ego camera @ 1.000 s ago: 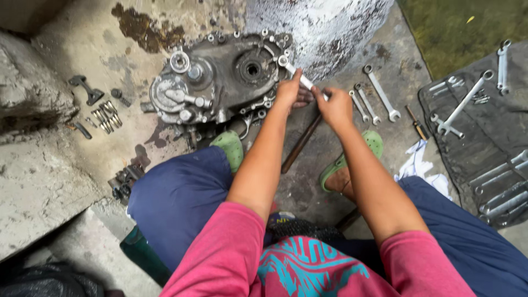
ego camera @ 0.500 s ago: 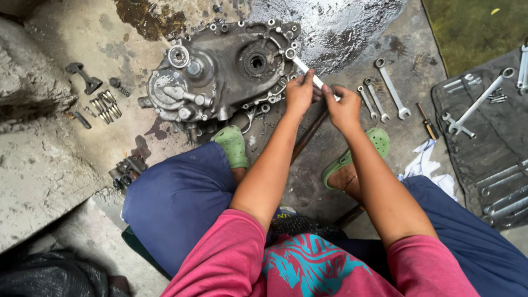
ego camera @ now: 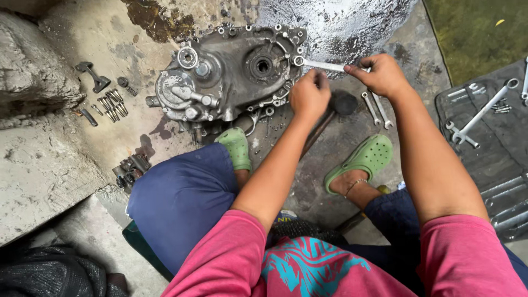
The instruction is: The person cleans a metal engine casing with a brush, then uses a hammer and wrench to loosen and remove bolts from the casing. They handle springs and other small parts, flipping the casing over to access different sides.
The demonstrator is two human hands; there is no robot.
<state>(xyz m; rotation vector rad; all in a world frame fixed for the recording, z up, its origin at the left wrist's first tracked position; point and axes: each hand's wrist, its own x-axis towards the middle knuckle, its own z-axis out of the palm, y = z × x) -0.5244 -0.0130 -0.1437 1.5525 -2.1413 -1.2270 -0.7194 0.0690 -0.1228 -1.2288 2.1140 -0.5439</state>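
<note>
over to the far left of the engine case (ego camera: 231, 77) there's a little row of bolts (ego camera: 111, 104) already pulled and laid out on the concrete, plus a dark bracket (ego camera: 93, 76) and a small clump of parts (ego camera: 131, 168) down nearer the person's knee. so a fair bit of stripping looks done. the case itself sits flat on the ground, greasy, with a round bearing hole near its middle and a gear cluster on its left end, and several bolts seem to be in place around the rim.

at the case's top right corner a spanner (ego camera: 322, 65) has its ring end sitting on a fastener. the left hand (ego camera: 311, 94) is just right of the case, fingers curled into a loose fist, and honestly i can't tell if it's holding anything or just bracing. the right hand (ego camera: 380, 74), further right of the case, is clenched around the spanner's free end. i'd say that corner bolt is the one being worked, with more rim bolts left.

right of the case, under the hands, two more wrenches (ego camera: 377, 109) lie loose beside a dark hammer head (ego camera: 344, 102). green clogs (ego camera: 366, 157) below. far right of the case, a dark tool roll (ego camera: 484, 118) is spread open with more spanners.
</note>
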